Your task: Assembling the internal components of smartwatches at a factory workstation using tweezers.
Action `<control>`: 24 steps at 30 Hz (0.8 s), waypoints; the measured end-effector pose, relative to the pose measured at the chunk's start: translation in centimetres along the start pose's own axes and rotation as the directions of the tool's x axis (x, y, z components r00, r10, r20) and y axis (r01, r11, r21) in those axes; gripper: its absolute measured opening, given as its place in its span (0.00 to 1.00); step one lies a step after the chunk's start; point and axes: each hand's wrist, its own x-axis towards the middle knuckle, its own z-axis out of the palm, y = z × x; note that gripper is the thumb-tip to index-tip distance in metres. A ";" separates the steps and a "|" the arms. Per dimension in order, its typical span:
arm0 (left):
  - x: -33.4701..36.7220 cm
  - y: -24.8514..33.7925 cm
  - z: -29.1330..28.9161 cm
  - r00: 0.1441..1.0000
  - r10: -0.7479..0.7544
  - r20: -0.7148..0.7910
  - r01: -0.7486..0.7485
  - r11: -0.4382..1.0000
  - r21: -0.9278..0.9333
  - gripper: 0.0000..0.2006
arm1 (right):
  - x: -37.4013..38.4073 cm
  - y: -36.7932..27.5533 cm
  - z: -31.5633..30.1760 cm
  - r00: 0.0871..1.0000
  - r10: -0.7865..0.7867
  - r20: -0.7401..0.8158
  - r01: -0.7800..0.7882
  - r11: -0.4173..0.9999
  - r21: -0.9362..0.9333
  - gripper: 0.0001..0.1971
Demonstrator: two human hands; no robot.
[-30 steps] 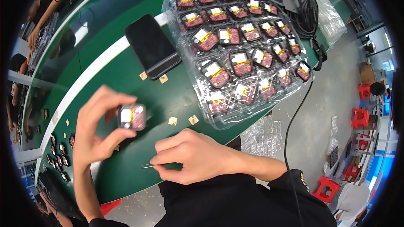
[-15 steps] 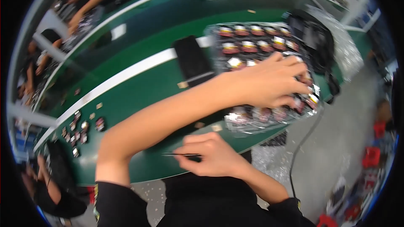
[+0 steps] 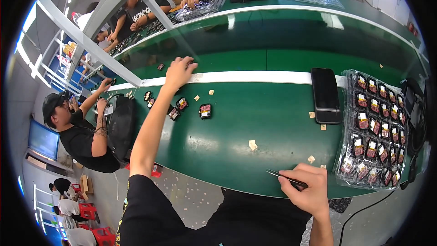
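My left hand is stretched far out to the left and rests fingers-down on the white strip along the green conveyor belt. Whether anything lies under its fingers is hidden. Just short of it, several small dark-red parts with yellow labels lie loose on the belt. My right hand stays at the near edge of the belt, closed on a thin dark pair of tweezers that points left. A clear blister tray filled with rows of the same parts sits to the right of that hand.
A black phone lies left of the tray. Small tan scraps dot the belt. A black bag sits at the left end, beside a seated person in black. Other workers' hands handle trays across the far belt. A black cable trails past the tray.
My left hand went from holding a small part near my body, across the tray, then out to the far left white strip. The view swung left. My right hand kept the tweezers.
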 end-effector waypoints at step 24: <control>-15.2 22.2 -5.1 0.723 0.689 0.055 -0.508 0.584 -0.633 0.31 | 0.5 0.7 -0.2 0.984 0.014 -0.176 -0.012 1.000 0.015 0.09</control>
